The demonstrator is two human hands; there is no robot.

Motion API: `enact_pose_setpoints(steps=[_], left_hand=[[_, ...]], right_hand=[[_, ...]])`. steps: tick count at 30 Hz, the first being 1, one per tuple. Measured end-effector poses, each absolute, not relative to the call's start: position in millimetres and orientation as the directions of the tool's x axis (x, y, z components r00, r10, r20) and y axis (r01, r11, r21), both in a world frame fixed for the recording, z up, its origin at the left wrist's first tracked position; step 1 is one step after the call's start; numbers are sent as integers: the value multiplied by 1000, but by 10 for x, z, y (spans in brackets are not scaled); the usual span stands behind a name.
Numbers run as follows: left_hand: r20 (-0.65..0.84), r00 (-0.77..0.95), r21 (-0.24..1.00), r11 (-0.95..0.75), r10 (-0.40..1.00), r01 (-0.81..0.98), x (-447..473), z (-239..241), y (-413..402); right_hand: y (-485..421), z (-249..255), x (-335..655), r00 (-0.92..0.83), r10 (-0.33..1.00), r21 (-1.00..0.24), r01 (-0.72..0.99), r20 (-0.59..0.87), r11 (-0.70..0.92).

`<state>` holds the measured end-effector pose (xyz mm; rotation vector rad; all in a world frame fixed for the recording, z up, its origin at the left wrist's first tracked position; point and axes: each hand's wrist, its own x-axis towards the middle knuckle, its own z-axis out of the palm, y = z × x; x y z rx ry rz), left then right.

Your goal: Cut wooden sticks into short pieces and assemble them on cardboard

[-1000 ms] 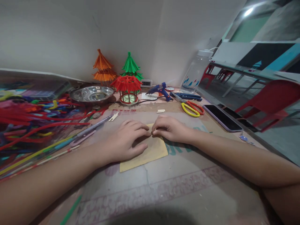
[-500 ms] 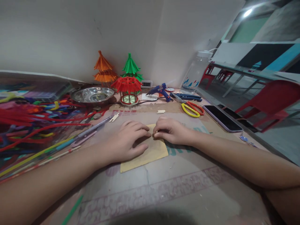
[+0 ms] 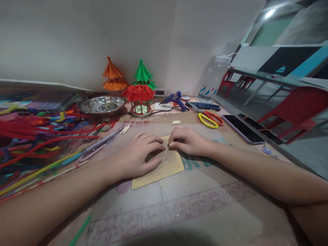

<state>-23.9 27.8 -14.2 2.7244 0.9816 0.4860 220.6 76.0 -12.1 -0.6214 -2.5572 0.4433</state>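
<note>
A tan sheet of sandpaper-like card (image 3: 166, 167) lies flat on the table in front of me. My left hand (image 3: 138, 155) rests on it with the fingers laid flat and pressing down. My right hand (image 3: 188, 140) is at the sheet's far edge, its fingers pinched together on a small pale piece that I cannot make out. The fingertips of both hands almost touch above the sheet.
A pile of coloured pipe cleaners (image 3: 33, 136) fills the left. At the back stand orange (image 3: 112, 77), green (image 3: 142, 73) and red (image 3: 139, 97) paper pavilions, a metal dish (image 3: 101, 104) and a blue glue gun (image 3: 175, 99). Scissors (image 3: 208, 119), a phone (image 3: 242, 128) and a bottle (image 3: 214, 80) lie right.
My right hand slid slightly back and forth at the sheet's far edge. The left hand has stayed pressed on the sheet.
</note>
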Motion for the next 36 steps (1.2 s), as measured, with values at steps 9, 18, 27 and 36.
enact_pose_setpoints(steps=[9,18,27,36], left_hand=[[239,727,305,-761,643,573,-246,-144,278],[237,730,298,-763,641,573,-253,-150,275],[246,730,293,-767,637,570,-253,-161,281],[249,729,289,-767,638,573,-254,-168,283]], right_hand=[[764,-117,2203,-781,508,-397,363,364,843],[756,-121,2200,-775,511,-405,359,373,841],[742,-120,2188,-775,525,-417,372,352,829],[773,-138,2202,-767,525,-414,369,370,832]])
